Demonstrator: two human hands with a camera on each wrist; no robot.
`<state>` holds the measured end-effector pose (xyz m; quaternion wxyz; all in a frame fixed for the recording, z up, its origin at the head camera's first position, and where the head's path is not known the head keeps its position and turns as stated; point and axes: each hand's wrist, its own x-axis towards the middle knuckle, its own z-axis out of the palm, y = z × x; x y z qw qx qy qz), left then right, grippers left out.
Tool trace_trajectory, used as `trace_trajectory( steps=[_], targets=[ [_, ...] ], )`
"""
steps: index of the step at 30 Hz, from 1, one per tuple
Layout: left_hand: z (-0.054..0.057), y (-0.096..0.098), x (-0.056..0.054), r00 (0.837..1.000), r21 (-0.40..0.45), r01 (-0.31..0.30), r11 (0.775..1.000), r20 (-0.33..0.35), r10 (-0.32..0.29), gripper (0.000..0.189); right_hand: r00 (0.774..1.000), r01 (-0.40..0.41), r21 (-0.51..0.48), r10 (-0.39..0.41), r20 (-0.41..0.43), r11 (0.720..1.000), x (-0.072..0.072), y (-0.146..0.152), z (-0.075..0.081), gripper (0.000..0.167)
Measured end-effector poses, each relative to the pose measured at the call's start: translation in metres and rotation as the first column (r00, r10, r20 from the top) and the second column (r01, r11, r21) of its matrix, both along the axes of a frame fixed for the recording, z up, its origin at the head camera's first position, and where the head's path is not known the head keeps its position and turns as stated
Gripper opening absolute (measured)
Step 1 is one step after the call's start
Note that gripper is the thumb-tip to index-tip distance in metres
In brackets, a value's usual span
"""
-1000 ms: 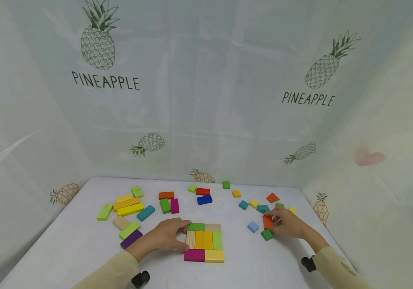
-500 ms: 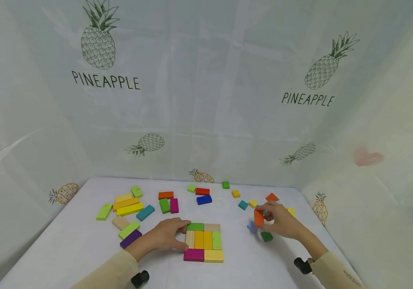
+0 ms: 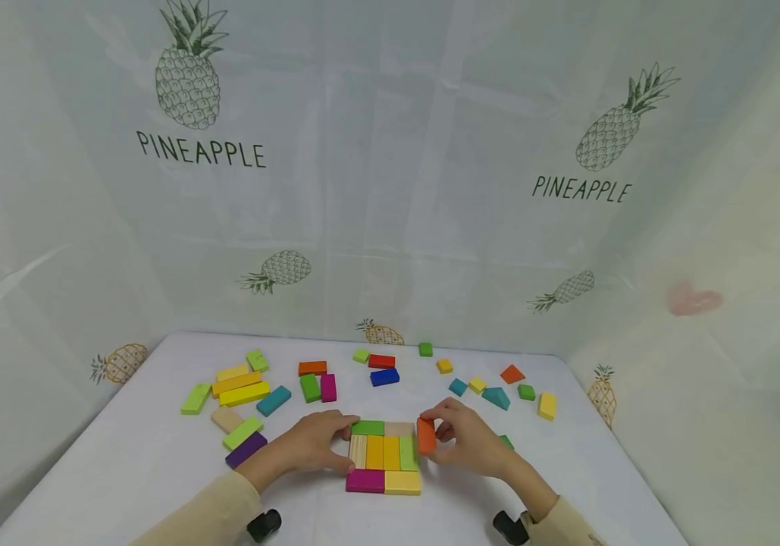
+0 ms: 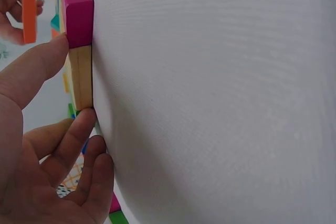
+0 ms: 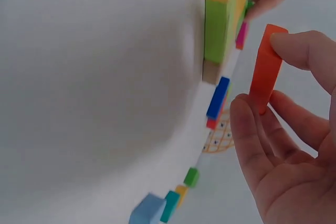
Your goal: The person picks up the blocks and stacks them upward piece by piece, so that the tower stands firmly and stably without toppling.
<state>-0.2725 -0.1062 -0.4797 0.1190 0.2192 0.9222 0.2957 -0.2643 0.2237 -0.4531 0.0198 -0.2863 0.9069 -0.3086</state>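
Observation:
My right hand (image 3: 469,440) pinches an orange rectangular block (image 3: 426,437) on end between thumb and fingers. It is just right of a flat rectangle of fitted blocks, close to its light green block (image 3: 408,453). In the right wrist view, the orange block (image 5: 266,69) is gripped at its two ends. At the rectangle's left side my left hand (image 3: 313,442) rests with thumb and fingertips against the edge. The thumb is by the magenta block (image 3: 365,481); the fingers reach the green block (image 3: 368,428). Between them lies a striped wooden block (image 3: 358,453).
Long yellow blocks (image 3: 245,394), a purple block (image 3: 246,450) and several others lie at the left. Blue (image 3: 385,377) and red (image 3: 381,362) blocks are behind the rectangle. Small pieces, among them a teal triangle (image 3: 496,397) and a yellow block (image 3: 547,406), are scattered at the right.
My right hand has lifted the orange block from among the right-hand pieces and carried it left to the rectangle's right side. The left hand has stayed in place.

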Motion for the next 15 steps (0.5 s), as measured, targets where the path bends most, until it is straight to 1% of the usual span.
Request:
trace_trajectory(
  steps=[6,10,15],
  targets=[
    [0.0,0.0,-0.001,1.0,-0.002,-0.003,1.0,0.006,0.003,0.084,0.998,-0.03,-0.037,0.032,0.058,0.999,0.003,-0.019,-0.01,0.047],
    [0.0,0.0,0.0,1.0,-0.006,-0.007,1.0,0.006,0.007,0.084,0.994,-0.021,-0.049,0.026,0.105,0.999,0.004,-0.028,-0.015,0.049],
    [0.001,0.0,-0.001,1.0,-0.005,-0.004,1.0,0.007,0.004,0.084,0.99,0.002,-0.046,0.004,0.141,0.999,0.005,-0.033,-0.017,0.05]
  ],
)
